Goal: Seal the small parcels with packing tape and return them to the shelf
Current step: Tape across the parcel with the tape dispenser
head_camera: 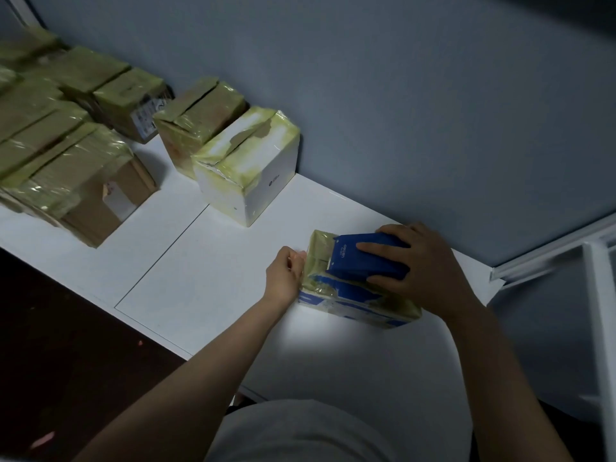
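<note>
A person stood at a white table (pixel 206 261), sealing a small parcel (pixel 353 295) that lay flat on the tabletop close in front of them, at about one o'clock. The right hand (pixel 423 265) was wrapped over a blue tape dispenser (pixel 363 258), thumb on its near side and fingers across its top, pressing it down on the parcel's upper face. The left hand (pixel 285 273), at the parcel's nine o'clock end, had its fingers curled and pinched at that edge; whether they held the box itself or a loose tape end could not be told.

The parcel, blue-and-white printed card under yellowish glossy tape, looked light and fairly stiff. Its taped skin was likely slick, so it seemed best taken by its two short ends or cupped from beneath, not pinched on the top.

Farther off, at eleven o'clock, a white parcel (pixel 246 168) stood with a brown parcel (pixel 196 118) touching it behind, both against the grey wall (pixel 400 95). At ten o'clock a crowded group of taped brown parcels (pixel 66 168) filled the table's far left. A white metal frame (pixel 600 295) showed at three o'clock.
</note>
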